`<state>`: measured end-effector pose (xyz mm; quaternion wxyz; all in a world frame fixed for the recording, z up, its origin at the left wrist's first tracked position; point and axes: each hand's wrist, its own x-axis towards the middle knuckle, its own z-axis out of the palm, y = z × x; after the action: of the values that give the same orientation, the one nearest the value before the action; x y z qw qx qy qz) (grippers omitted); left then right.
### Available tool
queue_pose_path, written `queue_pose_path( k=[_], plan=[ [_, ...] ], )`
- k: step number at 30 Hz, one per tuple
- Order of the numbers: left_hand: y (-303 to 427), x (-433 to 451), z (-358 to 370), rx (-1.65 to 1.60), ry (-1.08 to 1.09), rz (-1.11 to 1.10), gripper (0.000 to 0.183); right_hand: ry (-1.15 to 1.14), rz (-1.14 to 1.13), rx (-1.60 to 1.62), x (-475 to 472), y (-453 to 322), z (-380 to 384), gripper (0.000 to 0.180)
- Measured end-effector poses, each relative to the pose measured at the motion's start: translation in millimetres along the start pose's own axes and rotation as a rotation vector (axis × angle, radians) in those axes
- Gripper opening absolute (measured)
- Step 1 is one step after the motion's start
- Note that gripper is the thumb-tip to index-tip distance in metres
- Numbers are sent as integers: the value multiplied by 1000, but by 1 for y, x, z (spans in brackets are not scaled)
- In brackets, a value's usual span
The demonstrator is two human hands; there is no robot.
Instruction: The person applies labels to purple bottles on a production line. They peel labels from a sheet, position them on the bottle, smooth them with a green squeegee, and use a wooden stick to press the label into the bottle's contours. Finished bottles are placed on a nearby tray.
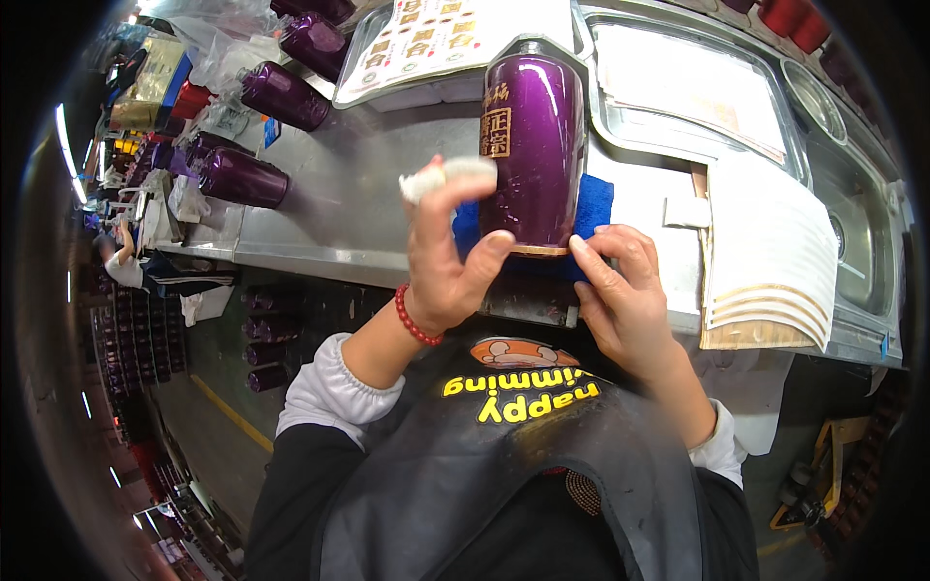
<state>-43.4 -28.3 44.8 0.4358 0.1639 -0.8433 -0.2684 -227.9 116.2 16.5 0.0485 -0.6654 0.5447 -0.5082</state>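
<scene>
A glossy purple bottle (538, 152) with gold characters lies on its side on a blue cloth (597, 203), its neck pointing away from me. A thin gold band (538, 250) runs along its base edge. My left hand (454, 247) is at the bottle's left side, thumb near the base, fingers raised and apart, with a white wrap on one finger. My right hand (625, 290) has its index fingertip at the right end of the gold band. Whether it pinches the band, I cannot tell.
Several purple bottles (243, 176) lie at the left on the metal counter (349, 181). A tray with printed sheets (414, 43) stands behind. White gold-striped sheets (770, 254) overhang the right edge, beside a metal sink (864, 254). A person (127, 265) is far left.
</scene>
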Motion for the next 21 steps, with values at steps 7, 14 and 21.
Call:
queue_pose_path(
  k=[7,14,21],
  plan=[
    [1,-6,-6,506,-96,661,24,-4,5,-4,0,1,2,58],
    [-1,8,9,437,-162,722,24,0,20,-20,0,1,4,55],
    [-1,-36,-17,190,-2,50,32,-18,37,-30,1,-1,4,55]
  ],
)
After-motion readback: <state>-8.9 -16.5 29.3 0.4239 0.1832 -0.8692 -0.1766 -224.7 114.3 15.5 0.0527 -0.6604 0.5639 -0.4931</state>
